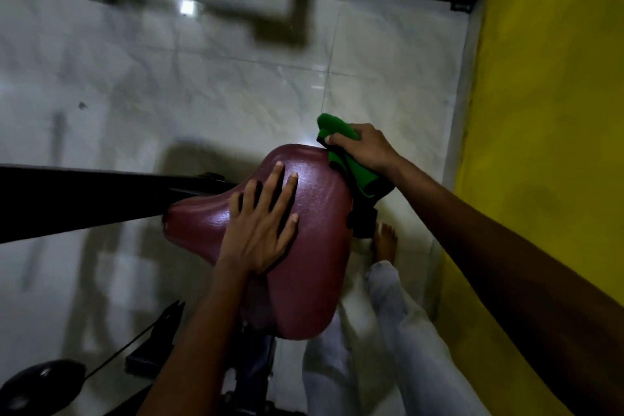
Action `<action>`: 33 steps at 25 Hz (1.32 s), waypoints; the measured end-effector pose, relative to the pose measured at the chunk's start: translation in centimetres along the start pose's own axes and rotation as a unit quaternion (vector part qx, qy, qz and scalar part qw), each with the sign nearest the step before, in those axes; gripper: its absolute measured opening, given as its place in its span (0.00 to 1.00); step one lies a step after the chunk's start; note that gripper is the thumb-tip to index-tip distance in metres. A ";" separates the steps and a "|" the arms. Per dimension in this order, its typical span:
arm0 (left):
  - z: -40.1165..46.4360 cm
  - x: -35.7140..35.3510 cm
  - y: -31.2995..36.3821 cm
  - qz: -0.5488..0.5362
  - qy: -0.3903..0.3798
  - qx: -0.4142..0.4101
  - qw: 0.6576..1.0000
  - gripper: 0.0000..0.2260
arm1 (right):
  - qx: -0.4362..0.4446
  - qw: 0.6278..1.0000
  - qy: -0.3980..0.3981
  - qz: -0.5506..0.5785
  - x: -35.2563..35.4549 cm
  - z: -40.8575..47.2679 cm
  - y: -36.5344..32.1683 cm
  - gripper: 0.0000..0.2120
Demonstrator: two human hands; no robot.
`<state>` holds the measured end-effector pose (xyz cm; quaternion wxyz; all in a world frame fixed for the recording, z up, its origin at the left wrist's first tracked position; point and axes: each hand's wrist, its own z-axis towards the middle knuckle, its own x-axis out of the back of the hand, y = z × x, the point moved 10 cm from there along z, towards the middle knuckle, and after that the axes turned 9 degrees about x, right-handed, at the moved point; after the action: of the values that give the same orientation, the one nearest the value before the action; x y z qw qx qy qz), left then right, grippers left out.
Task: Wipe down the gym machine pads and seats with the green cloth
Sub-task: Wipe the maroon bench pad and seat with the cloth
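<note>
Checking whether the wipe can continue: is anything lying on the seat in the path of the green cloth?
Yes: the left hand rests flat on the maroon seat, mid-surface. The right hand grips the green cloth at the seat's far edge.

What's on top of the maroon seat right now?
The left hand lies flat on the maroon seat, fingers spread. At its far edge the right hand grips the green cloth. The seat surface under the palm and cloth is covered.

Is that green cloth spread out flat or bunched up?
Bunched up. The green cloth sits folded in the right hand at the edge of the maroon seat, with layers doubled over.
</note>
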<state>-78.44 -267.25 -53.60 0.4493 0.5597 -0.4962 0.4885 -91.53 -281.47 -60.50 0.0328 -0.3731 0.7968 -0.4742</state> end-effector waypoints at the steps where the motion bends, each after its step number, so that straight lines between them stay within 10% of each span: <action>1: 0.3 -0.1 0.1 -0.006 0.001 -0.024 1.000 0.27 | -0.002 0.999 0.036 0.027 0.1 -0.4 0.2 0.13; 9: -0.1 -1.3 1.5 -0.019 -0.019 -0.153 0.988 0.24 | -0.020 0.946 0.263 0.187 -0.9 -8.0 5.0 0.05; 21: -0.3 -1.8 1.8 -0.013 -0.004 -0.203 0.979 0.26 | -0.074 0.913 0.297 0.270 -4.8 -13.8 9.2 0.16; 33: -0.5 -1.5 1.8 -0.021 0.015 -0.204 0.979 0.26 | -0.034 0.917 0.311 0.248 -3.7 -13.0 7.0 0.06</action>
<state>-80.32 -266.78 -55.00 0.5719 0.4589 -0.5668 0.3757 -98.13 -267.77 -59.93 -0.1133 0.0017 0.8493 -0.5157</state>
